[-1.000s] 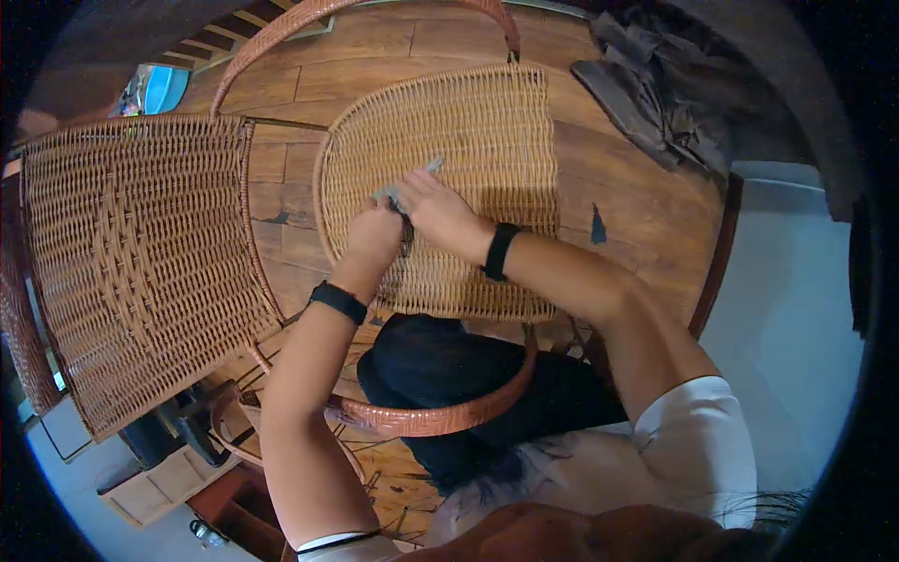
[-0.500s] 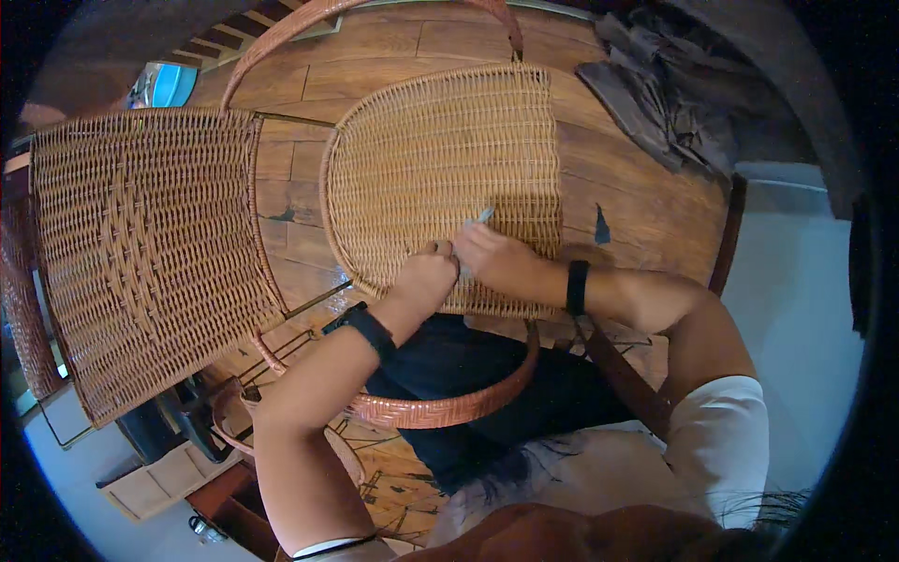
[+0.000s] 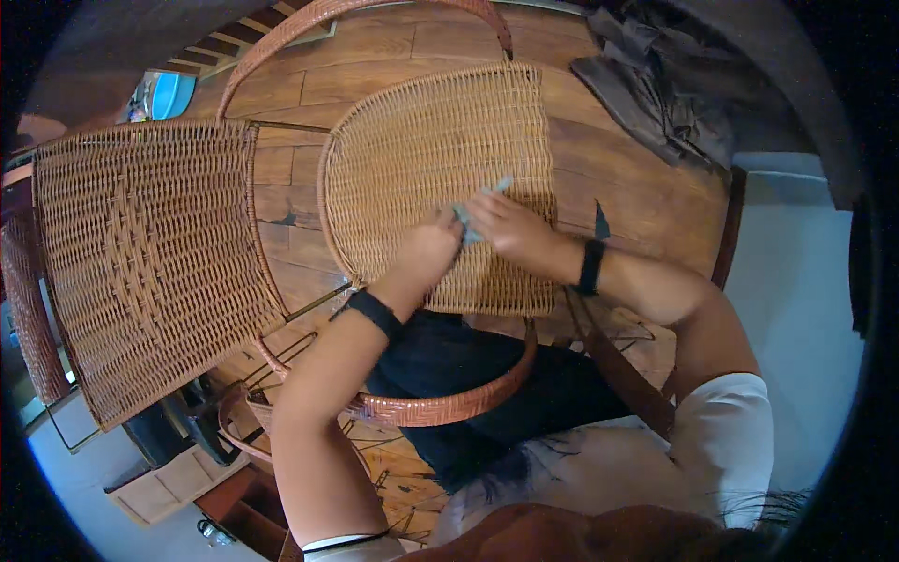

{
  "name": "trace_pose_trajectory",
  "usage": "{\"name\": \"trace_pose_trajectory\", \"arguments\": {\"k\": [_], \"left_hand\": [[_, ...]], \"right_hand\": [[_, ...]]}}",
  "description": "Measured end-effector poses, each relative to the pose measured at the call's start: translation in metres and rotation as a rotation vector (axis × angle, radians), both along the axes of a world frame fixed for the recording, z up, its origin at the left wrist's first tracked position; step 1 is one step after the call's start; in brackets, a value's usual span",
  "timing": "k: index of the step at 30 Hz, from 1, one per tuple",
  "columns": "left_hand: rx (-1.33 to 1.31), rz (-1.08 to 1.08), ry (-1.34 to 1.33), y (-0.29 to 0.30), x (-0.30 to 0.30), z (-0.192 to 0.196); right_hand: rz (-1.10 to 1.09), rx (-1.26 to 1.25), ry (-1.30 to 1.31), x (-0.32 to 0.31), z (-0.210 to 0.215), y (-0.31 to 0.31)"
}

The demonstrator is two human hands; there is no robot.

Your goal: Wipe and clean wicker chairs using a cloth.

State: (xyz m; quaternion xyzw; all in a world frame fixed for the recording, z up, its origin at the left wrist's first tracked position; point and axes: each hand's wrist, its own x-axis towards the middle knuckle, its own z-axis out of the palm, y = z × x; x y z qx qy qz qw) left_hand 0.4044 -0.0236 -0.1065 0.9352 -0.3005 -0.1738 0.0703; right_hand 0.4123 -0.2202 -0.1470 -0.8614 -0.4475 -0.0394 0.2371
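Above the woven rattan seat (image 3: pixel 412 140) of a chair, my two hands come close together. My left hand (image 3: pixel 433 249) has its fingers closed on a thin, crumpled, pale grey-green piece (image 3: pixel 462 217); I cannot tell whether it is cloth or paper. My right hand (image 3: pixel 510 228) also closes on it, and a tip of the piece pokes out beyond its fingers. The fingers are slightly blurred. To the left, the chair's woven backrest (image 3: pixel 140 253) lies tilted away from the seat, joined by thin metal bars.
A reddish woven armrest (image 3: pixel 440 407) curves across near my lap, and another arches (image 3: pixel 281 33) at the far side. Dark crumpled fabric (image 3: pixel 660 94) lies on the wooden floor (image 3: pixel 637 206) at the far right. A blue basin (image 3: pixel 172 96) stands at the far left.
Both hands have shifted slightly, the right one up and to the right. More of the pale piece now shows between them.
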Motion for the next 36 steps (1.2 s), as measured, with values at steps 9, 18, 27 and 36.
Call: {"name": "trace_pose_trajectory", "arguments": {"k": [9,18,27,36], "left_hand": [[0.014,-0.024,-0.122,-0.051,0.0,0.004],[0.039,0.042,-0.271,-0.064,0.058,-0.008],[0.015,-0.144,0.071,-0.067,-0.019,0.013],[-0.112,0.115,-0.192,-0.088,0.077,0.002]], "right_hand": [[-0.196,0.015,0.052,0.006,0.012,-0.04],[-0.275,0.032,-0.141,0.067,0.004,-0.037],[-0.133,-0.02,0.01,-0.027,0.013,-0.062],[-0.45,0.12,-0.094,0.073,-0.004,-0.063]]}}
